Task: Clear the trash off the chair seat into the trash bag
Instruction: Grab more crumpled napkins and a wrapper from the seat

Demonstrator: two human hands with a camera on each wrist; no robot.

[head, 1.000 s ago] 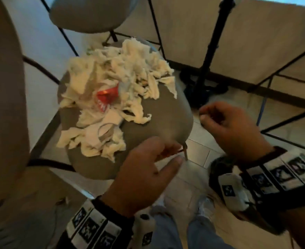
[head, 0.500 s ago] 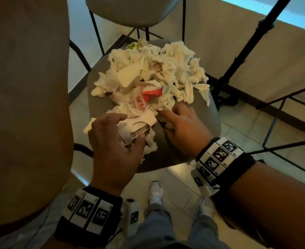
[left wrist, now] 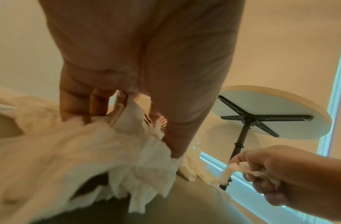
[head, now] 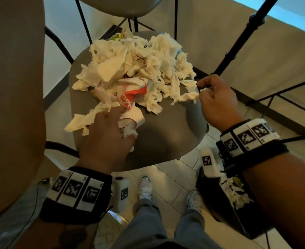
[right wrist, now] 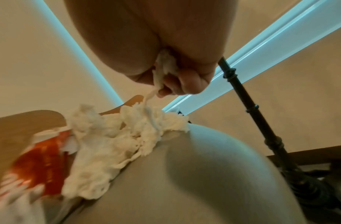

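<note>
**Both hands now on the pile, first pieces grabbed**

The heap of shredded tissue [head: 139, 69] is spread over the far and left part of the chair seat [head: 166, 137], with a red-and-white wrapper [head: 130, 94] near its middle. 0.5 s ago both hands were laid flat at the near edge of the heap; now the right hand [head: 218, 99] has been drawn off to the right edge of the seat, fingers clenched on a tissue strip [head: 187, 96] that is stretched back to the pile. This is confirmed in the right wrist view, where the strip is seen pinched at the fingertips [right wrist: 165, 91]. The left hand [head: 106, 137] is curled round a wad of tissue and torn card [head: 130, 123] at the near-left of the heap; the bunch is seen gripped in the left wrist view.

The trash bag [head: 237, 203] is seen on the floor at near right, below the right forearm, with some tissue already in it.

Judged: picking has started, but nearly all trash is left on the seat. 2 handfuls look ready for carrying to the bag. The strip may tear or drag loose scraps off the edge.
</note>
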